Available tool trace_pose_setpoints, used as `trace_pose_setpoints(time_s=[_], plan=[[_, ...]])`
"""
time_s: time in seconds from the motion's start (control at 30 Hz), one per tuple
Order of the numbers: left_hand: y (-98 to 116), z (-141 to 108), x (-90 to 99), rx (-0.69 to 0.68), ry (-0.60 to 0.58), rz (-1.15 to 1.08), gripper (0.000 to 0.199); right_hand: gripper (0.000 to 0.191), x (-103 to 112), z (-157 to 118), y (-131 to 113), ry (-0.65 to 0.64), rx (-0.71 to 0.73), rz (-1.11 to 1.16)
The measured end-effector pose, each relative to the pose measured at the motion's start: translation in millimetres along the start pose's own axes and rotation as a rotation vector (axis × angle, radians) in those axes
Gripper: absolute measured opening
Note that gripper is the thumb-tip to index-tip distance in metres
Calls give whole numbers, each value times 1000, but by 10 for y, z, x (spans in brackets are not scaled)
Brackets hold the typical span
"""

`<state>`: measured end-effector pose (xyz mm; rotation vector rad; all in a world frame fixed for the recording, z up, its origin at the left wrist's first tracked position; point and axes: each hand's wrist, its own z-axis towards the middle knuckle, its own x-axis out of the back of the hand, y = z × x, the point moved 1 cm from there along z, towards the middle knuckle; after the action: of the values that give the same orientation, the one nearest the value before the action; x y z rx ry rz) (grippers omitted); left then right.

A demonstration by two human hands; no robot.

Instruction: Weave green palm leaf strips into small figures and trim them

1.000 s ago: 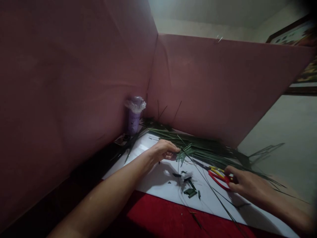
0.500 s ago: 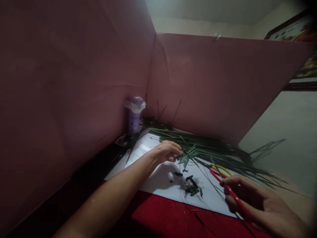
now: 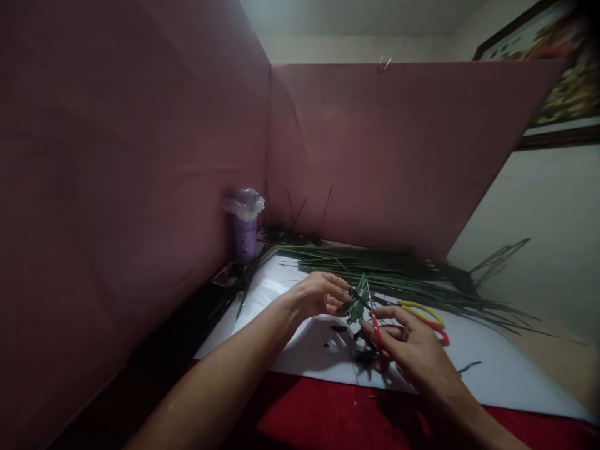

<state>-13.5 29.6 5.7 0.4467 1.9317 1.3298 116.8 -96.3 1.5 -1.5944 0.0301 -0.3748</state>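
Observation:
My left hand (image 3: 325, 294) pinches a small green bundle of folded leaf strips (image 3: 359, 301) above the white sheet (image 3: 309, 356). Close on its right, my right hand (image 3: 398, 337) grips small scissors with a red handle (image 3: 376, 332), their thin blades pointing up beside the bundle. Whether the blades touch the leaf is too small to tell. Dark leaf scraps (image 3: 366, 357) lie below the hands. Just behind my right hand rests a second pair of scissors with yellow and red handles (image 3: 424, 314).
Long green leaf strips (image 3: 394, 265) lie across the back of the sheet. A purple container (image 3: 245, 237) topped with clear plastic stands at the back left. Pink panels (image 3: 375, 150) rise behind and at left. Red cloth (image 3: 300, 412) covers the near edge.
My right hand has moved left and up with the red-handled scissors, from the lower right to beside the leaf bundle. The view has shifted slightly to the right.

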Motion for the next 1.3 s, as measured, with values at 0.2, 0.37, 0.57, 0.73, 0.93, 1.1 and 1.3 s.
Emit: trace_pose_setpoints(time_s=[0.2, 0.37, 0.57, 0.73, 0.93, 1.1, 1.3], plan=[[8, -12, -26, -6, -12, -15, 32, 43, -12, 149, 109, 85, 99, 137], [17, -31, -52, -3, -101, 27, 29, 41, 2, 135, 83, 120, 150, 97], [-9, -38, -75, -30, -157, 118, 23, 37, -27, 66, 7, 134, 162, 4], [-21, -6, -50, -37, -114, 112, 17, 36, -12, -50, -71, 109, 157, -47], [-13, 20, -27, -30, -36, 65, 21, 43, -9, -327, 24, 36, -5, 93], [-3, -1, -59, -40, -20, 82, 19, 43, -57, -431, 243, -120, -178, 253], [-1, -14, -75, -35, -2, 99, 20, 44, -38, -420, 313, -161, -191, 319]])
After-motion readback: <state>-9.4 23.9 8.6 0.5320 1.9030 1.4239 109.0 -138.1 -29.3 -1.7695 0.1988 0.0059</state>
